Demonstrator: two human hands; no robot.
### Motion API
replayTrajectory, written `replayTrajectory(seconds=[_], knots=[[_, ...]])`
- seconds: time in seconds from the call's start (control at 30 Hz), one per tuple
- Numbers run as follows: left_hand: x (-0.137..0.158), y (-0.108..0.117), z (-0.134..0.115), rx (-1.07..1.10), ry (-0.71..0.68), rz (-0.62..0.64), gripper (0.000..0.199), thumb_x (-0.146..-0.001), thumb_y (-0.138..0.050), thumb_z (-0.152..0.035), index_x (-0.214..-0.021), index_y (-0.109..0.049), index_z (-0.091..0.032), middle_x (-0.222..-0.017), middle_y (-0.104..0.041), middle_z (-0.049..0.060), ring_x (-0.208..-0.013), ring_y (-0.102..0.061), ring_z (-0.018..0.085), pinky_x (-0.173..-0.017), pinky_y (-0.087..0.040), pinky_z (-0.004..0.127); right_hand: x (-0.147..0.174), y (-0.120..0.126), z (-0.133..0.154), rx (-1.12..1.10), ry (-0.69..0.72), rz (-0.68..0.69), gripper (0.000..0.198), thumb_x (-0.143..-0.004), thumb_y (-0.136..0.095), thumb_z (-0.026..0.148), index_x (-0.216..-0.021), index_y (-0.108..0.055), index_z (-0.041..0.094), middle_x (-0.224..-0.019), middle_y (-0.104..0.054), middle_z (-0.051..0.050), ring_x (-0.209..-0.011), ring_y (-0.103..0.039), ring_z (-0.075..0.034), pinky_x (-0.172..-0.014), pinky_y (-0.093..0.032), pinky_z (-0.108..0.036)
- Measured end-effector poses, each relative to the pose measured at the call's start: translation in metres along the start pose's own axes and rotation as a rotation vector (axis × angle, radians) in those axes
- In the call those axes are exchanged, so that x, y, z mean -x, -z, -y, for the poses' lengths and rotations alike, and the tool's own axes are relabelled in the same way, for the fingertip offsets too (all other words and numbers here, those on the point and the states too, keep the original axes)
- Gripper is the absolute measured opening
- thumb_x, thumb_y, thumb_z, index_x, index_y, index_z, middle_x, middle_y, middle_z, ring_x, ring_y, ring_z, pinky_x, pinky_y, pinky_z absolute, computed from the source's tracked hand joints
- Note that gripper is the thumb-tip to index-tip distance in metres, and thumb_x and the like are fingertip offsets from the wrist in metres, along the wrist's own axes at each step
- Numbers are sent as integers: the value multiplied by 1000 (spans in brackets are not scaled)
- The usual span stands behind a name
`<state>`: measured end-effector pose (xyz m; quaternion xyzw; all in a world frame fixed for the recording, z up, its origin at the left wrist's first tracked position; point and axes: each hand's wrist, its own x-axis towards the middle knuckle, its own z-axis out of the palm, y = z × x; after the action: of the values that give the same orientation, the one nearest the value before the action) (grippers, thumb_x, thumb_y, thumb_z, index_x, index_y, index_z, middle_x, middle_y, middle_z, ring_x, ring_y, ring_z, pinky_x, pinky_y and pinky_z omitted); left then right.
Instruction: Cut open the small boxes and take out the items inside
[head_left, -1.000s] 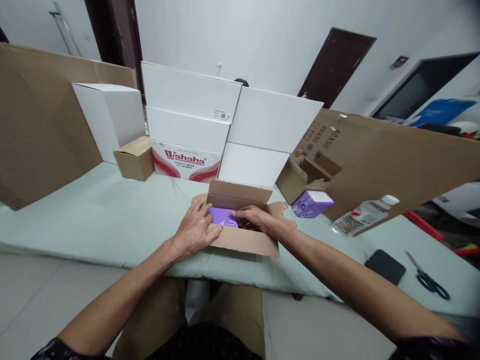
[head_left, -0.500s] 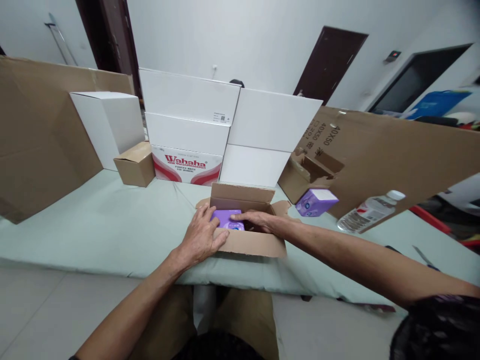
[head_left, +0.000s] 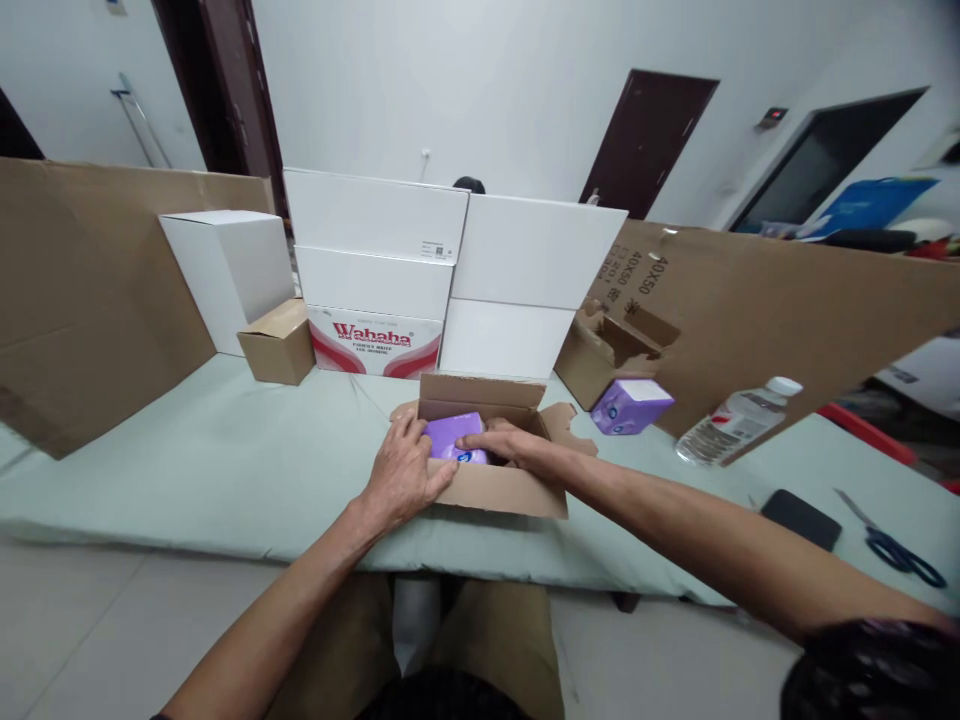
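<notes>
A small open cardboard box (head_left: 501,487) stands near the table's front edge with its flaps folded outward. Inside it, at the left end, lies a purple tissue pack (head_left: 452,430), sitting a little askew. My right hand (head_left: 501,440) reaches into the box and grips the pack's right end, thumb on top; its other fingers are partly hidden inside the box. My left hand (head_left: 399,462) clasps the box's left end, with the fingers over the side and the thumb along the front flap.
Right of the box are another purple tissue pack (head_left: 631,406), an open brown carton (head_left: 583,365), a water bottle (head_left: 739,422), a black flat object (head_left: 801,519) and scissors (head_left: 889,545). Behind stand a Wahaha carton (head_left: 375,345), a small brown box (head_left: 277,343) and a white box (head_left: 240,270).
The purple pack in the box has turned slightly and its far edge sits higher. My right hand has shifted a little left with it. My left hand stays on the box; the view has tilted slightly.
</notes>
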<state>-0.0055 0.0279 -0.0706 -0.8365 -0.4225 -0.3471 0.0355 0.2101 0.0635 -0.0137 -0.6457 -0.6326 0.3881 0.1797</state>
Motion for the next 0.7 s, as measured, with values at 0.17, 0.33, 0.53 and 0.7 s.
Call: replayTrajectory(seconds=[0.17, 0.33, 0.53, 0.7], knots=[[-2, -6, -3, -66, -73, -119, 36, -95, -64, -42, -76, -76, -14, -97, -68, 17, -126, -54, 38, -114, -46, 59, 16, 2, 10, 193, 43, -122, 56, -76, -79, 44, -124, -70, 17, -116, -77, -12, -110, -68, -32, -89, -50, -33], [-7, -11, -3, -96, -90, -204, 40, -96, -63, -45, -70, -77, -18, -86, -68, 14, -118, -56, 37, -109, -48, 61, 32, 2, 18, 398, 66, -262, 56, -84, -69, 51, -124, -68, 13, -120, -74, -21, -113, -68, -37, -88, -48, -36], [-16, -4, 6, -94, -14, -126, 44, -97, -61, -49, -66, -76, -21, -78, -67, 11, -113, -60, 35, -109, -46, 60, 42, 42, 20, 141, 71, -448, 52, -78, -75, 50, -118, -68, 19, -117, -73, -15, -110, -66, -33, -85, -48, -35], [-27, 11, 19, -38, 59, -149, 37, -101, -52, -39, -76, -73, -21, -96, -72, 12, -107, -63, 31, -102, -49, 56, 58, 78, 8, -472, 203, -457, 54, -70, -77, 52, -111, -65, 19, -94, -72, -6, -80, -64, -20, -62, -45, -27]])
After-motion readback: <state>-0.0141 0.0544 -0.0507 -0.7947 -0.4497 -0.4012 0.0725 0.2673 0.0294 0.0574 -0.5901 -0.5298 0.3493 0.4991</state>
